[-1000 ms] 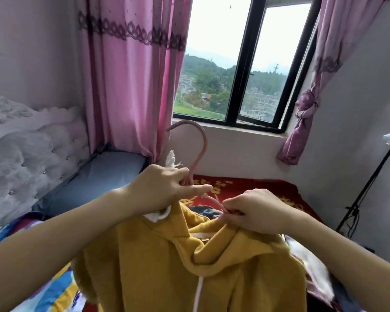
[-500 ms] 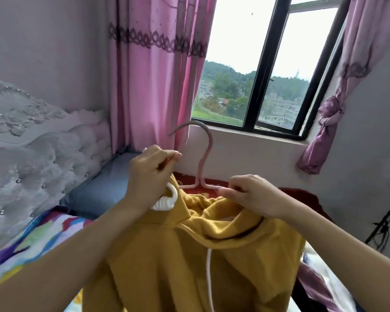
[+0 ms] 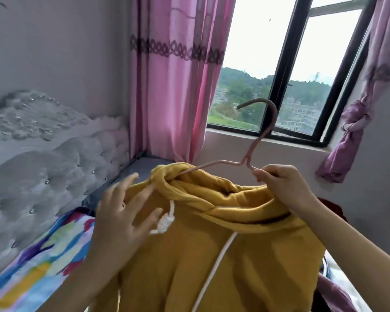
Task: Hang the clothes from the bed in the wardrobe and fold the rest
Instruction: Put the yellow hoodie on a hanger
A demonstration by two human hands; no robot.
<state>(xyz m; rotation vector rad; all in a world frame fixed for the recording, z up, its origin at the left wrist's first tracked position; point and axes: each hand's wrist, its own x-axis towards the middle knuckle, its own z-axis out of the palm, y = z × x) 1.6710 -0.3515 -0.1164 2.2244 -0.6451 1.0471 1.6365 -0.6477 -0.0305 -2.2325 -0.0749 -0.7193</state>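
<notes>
Head: right hand (image 3: 282, 184) pinches thin hanger (image 3: 254, 145) inside mustard hoodie (image 3: 212, 248), left hand (image 3: 119, 221) splayed.

Left hand (image 3: 122, 212) fingers spread, relaxed; right hand (image 3: 279, 183) apparently pinching hanger (image 3: 259, 136).

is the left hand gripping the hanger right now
No, the left hand is open, fingers spread by the yellow hoodie, while the right hand holds the pink hanger.

hoodie (image 3: 223, 255): mustard cloth, matt, slightly fuzzy
hanger (image 3: 251, 149): pink, smooth, matt coating
drawstring (image 3: 166, 222): white woven cord
headboard (image 3: 54, 176), left of the left hand (image 3: 122, 221): tufted padding, glossy studs
</notes>
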